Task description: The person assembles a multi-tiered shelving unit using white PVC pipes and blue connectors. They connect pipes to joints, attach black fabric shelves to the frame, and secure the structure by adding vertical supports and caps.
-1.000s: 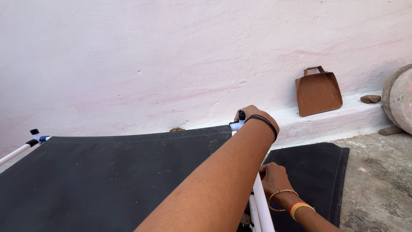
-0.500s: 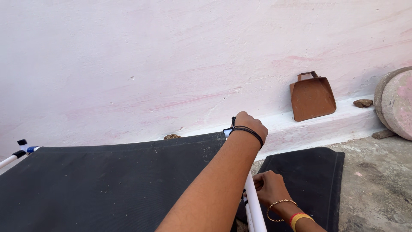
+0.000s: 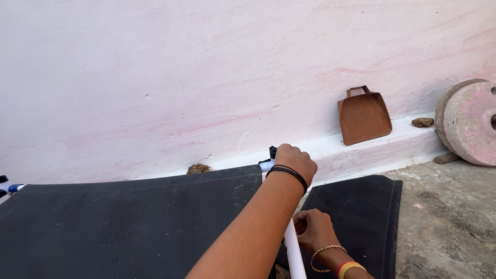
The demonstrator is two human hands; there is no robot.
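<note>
A white pipe [image 3: 292, 251] runs up the middle of the view between two black fabric panels. The large panel [image 3: 119, 227] lies to its left and the smaller panel [image 3: 356, 217] to its right. My left hand [image 3: 293, 161], with a black band at the wrist, is closed over the pipe's far end, where a black and blue fitting [image 3: 269, 156] shows. My right hand [image 3: 311, 231], wearing thin bangles, sits lower on the right side of the pipe. Its fingers are curled against the pipe and the fabric edge.
A pale pink wall rises behind, with a white ledge [image 3: 361, 152] at its foot. A rusty brown dustpan [image 3: 363, 117] leans on the ledge. A round grinding stone [image 3: 467, 123] stands at the right. Another pipe end [image 3: 9, 187] shows at far left. Bare concrete ground [image 3: 444, 227] lies at the right.
The view has drifted, so everything sits a little further left and lower in the frame. Both hands keep their hold on the pipe.
</note>
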